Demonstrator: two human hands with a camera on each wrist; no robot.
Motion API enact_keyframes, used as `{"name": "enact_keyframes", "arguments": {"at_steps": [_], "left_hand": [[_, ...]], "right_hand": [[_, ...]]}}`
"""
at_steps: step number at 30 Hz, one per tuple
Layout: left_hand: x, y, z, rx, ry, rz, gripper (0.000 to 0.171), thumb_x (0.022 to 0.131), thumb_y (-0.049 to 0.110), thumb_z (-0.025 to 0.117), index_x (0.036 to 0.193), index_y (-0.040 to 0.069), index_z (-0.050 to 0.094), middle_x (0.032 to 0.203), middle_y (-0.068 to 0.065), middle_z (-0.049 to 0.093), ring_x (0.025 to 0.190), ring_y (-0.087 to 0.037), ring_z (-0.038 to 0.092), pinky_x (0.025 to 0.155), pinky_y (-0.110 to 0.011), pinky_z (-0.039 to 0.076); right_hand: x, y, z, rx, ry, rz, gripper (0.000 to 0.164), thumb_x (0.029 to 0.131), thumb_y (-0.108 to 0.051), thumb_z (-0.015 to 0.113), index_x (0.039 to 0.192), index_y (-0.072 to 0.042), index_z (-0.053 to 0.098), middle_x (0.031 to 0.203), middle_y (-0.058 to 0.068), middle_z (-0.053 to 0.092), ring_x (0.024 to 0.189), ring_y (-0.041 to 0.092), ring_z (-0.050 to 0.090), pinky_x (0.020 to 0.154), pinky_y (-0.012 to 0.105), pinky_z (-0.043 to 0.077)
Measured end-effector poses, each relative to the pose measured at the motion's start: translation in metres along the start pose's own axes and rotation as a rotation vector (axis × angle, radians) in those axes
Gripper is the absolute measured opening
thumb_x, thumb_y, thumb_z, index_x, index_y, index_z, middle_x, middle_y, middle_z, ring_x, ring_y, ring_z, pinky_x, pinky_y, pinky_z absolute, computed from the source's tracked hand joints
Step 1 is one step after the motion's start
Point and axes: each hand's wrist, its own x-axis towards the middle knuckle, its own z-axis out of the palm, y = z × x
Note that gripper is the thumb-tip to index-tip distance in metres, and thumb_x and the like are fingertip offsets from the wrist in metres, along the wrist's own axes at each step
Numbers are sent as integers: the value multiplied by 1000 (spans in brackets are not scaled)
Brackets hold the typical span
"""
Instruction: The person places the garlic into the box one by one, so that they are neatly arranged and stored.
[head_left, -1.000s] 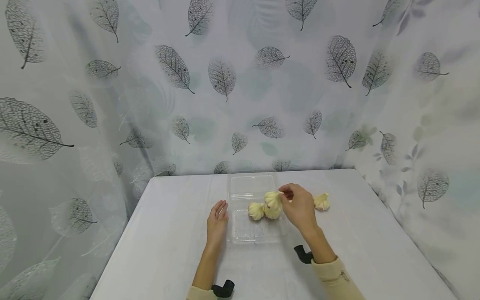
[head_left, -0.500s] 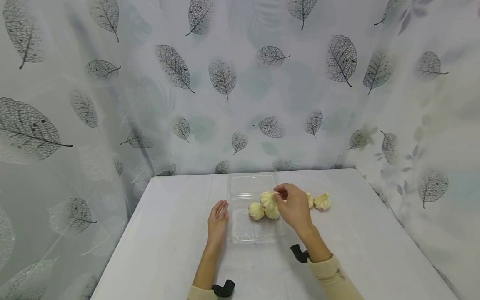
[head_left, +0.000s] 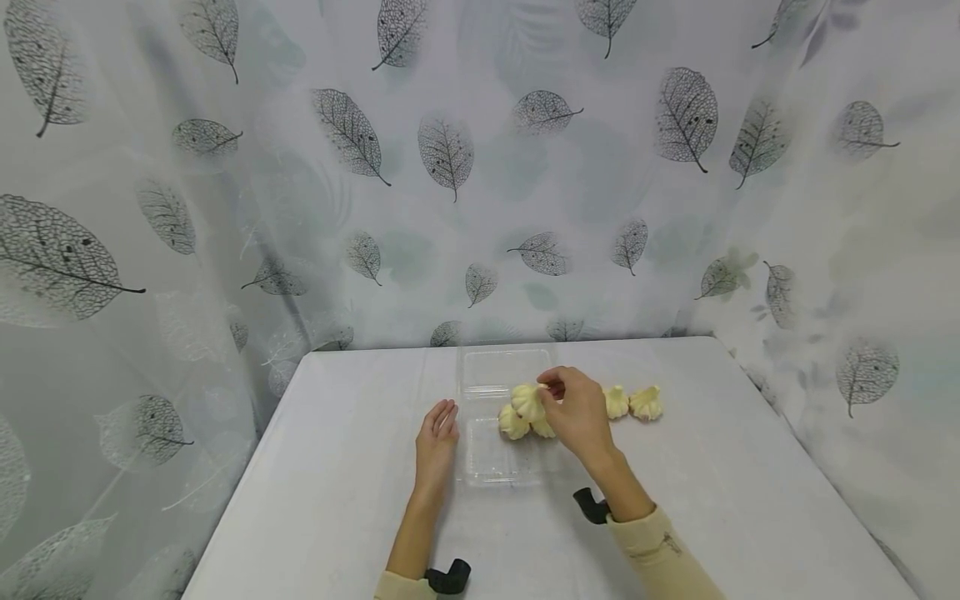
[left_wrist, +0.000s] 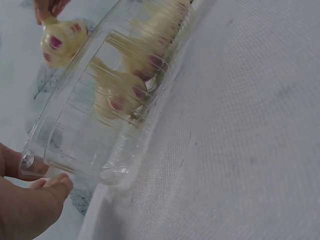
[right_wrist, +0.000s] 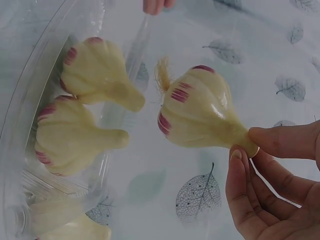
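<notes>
Pinched by its stem [right_wrist: 237,133] between the fingers of the right hand [head_left: 580,412], the garlic bulb [head_left: 527,403] at mid-frame should be lowered gently beside the bulbs [head_left: 513,424] in the clear box [head_left: 491,467], best steadied by the left hand's [head_left: 435,450] extended fingers.

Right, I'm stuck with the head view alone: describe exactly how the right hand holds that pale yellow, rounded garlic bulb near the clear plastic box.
Observer: The right wrist view shows the right hand pinching the pale yellow, rounded garlic bulb by its narrow neck.

Operator: Confirm whether it touches the two yellowish, round bulbs inside the clear plastic box.

Observer: It doesn't; in the right wrist view there is a visible gap between it and both of them.

Operator: Now describe the end opposite the grip.

Observer: A straw-coloured, stringy root tuft sticks out there, visible in the right wrist view.
</notes>
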Motion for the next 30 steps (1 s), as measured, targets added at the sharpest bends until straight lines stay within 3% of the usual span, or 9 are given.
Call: {"name": "enact_keyframes", "arguments": {"at_steps": [17, 30], "left_hand": [[1, 0, 2, 16, 19, -10, 52, 105, -4, 50, 156, -2, 37, 160, -22, 43, 150, -34, 40, 123, -43, 36], [-2, 0, -1, 6, -29, 25, 55, 105, -5, 46, 158, -2, 33, 162, -20, 40, 152, -33, 37, 123, -41, 35]], "right_hand": [[3, -3, 20, -2, -41, 11, 12, 88, -2, 77, 99, -6, 76, 89, 5, 72, 80, 19, 69, 74, 38, 61], [2, -8, 36, 13, -81, -15, 14, 87, -1, 81, 99, -5, 76, 90, 5, 72, 81, 18, 69, 73, 35, 61]]}}
